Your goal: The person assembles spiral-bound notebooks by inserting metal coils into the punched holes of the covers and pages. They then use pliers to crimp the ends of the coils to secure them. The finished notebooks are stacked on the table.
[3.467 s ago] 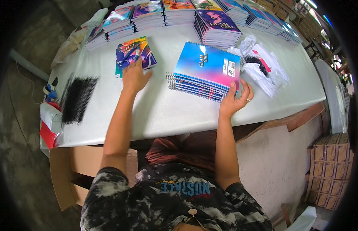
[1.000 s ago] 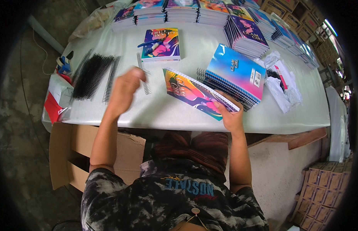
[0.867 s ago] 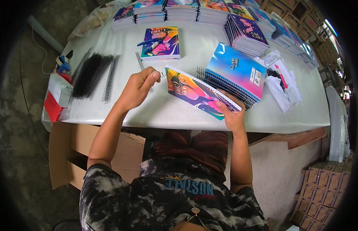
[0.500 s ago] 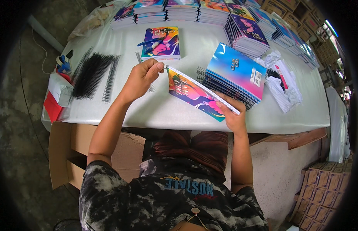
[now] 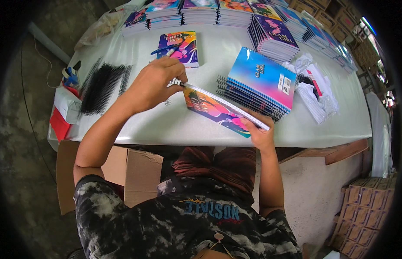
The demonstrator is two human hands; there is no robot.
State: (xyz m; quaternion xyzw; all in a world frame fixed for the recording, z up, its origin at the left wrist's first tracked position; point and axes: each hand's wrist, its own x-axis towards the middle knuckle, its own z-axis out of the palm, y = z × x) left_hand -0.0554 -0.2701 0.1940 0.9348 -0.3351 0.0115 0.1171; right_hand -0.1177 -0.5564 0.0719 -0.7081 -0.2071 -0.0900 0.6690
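My right hand (image 5: 262,133) grips one end of a notebook (image 5: 216,111) with a colourful cover, holding it tilted on edge above the table's near side. Its row of binding holes faces up. At the other end of that edge, the closed fingers of my left hand (image 5: 155,86) pinch a dark spiral binding coil (image 5: 176,81), mostly hidden by the fingers. Part of another coil (image 5: 167,102) shows on the table beneath my left hand. Just beyond the held notebook is a stack of blue-and-pink notebooks (image 5: 263,75) with coils along their edges.
Loose black coils (image 5: 103,88) lie in a heap at left, by a tape dispenser (image 5: 71,77) and a white-and-red packet (image 5: 67,105). Pens (image 5: 168,49) rest on a notebook block (image 5: 191,47). Notebook stacks (image 5: 198,16) line the far side. Crumpled wrapping (image 5: 311,97) lies right; an open carton (image 5: 142,172) stands below.
My left hand has turned over, knuckles up, and its elbow has swung out to the left. The fingers now cover the notebook's corner. My right hand stays nearly still.
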